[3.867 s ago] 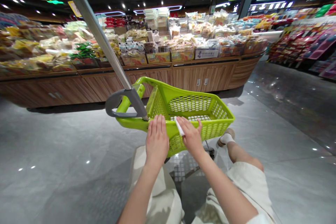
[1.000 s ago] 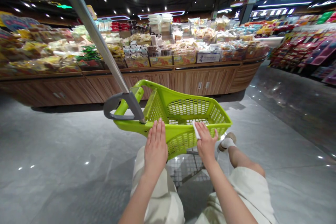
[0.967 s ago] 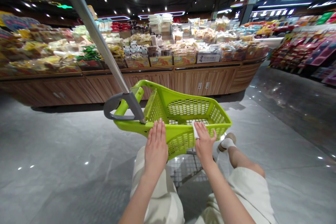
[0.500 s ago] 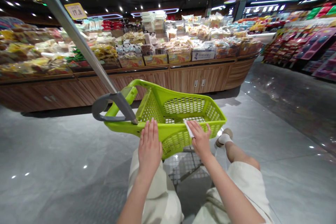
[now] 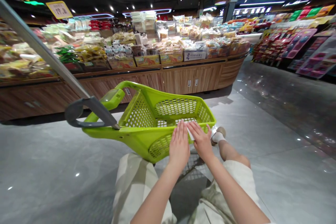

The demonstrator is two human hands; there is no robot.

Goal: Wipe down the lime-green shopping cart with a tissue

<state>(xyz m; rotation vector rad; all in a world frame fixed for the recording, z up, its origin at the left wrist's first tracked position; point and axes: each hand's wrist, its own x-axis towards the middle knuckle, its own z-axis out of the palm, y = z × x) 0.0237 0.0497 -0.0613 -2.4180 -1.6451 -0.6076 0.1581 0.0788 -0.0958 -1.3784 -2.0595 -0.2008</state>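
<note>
- L hand [image 5: 179, 146]: fingers stretched flat, released, palm down on near rim of green basket [image 5: 147, 140].
- R hand [image 5: 202, 142]: just beside L; fingers flat, not clenched, pressing small white wipe [image 5: 189, 134] onto same rim.
- Basket tilted, in front of person's knees, over grey floor [image 5: 52, 168]; grey handle pole [image 5: 47, 54] runs up-left.
- Snack display [image 5: 168, 47] well behind.

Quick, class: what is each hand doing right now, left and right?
Left hand: open, flat on the rim of the green basket, holding nothing.
Right hand: open, fingers flat on the rim, pressing down a small white piece.
</note>
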